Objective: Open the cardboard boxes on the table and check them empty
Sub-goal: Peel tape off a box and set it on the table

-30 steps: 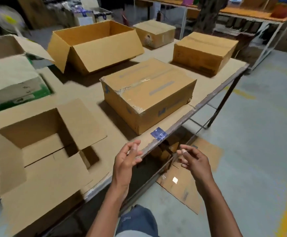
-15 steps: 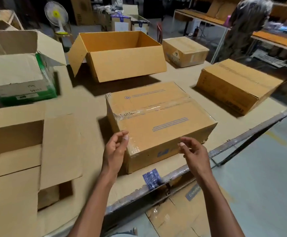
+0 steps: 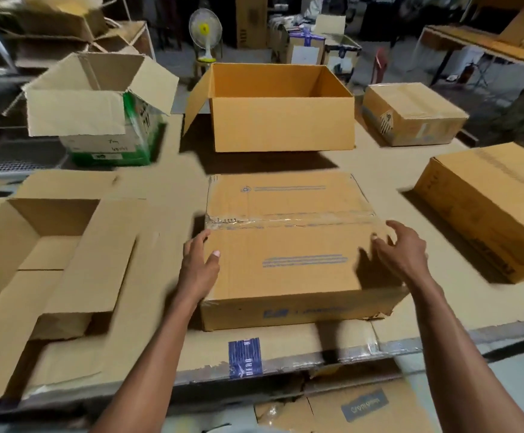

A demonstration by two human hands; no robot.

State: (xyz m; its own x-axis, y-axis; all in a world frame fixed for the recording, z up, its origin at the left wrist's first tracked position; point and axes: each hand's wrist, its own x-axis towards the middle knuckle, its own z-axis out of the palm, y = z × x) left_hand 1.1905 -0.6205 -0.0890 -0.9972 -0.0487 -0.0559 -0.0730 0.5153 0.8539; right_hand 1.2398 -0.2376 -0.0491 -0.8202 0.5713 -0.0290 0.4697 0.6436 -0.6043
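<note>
Hands, left [image 3: 199, 267] and right [image 3: 402, 248], now reach the taped box [image 3: 292, 245].

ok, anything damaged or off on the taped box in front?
Yes. The taped box has a torn, crumpled lower right corner, and its clear tape along the top seam is wrinkled and split. The left hand and right hand flank it.

A table [image 3: 167, 170] covered in flat cardboard sheets carries six boxes: a taped cardboard box [image 3: 292, 245] near the front edge, an open one [image 3: 36, 245] to its left, a green-and-white open carton [image 3: 104, 120] far left, a large open orange-brown box [image 3: 282, 117] behind centre, and two closed boxes [image 3: 410, 114] [image 3: 485, 207] at right; a blue label [image 3: 244, 357] sticks to the front edge
</note>
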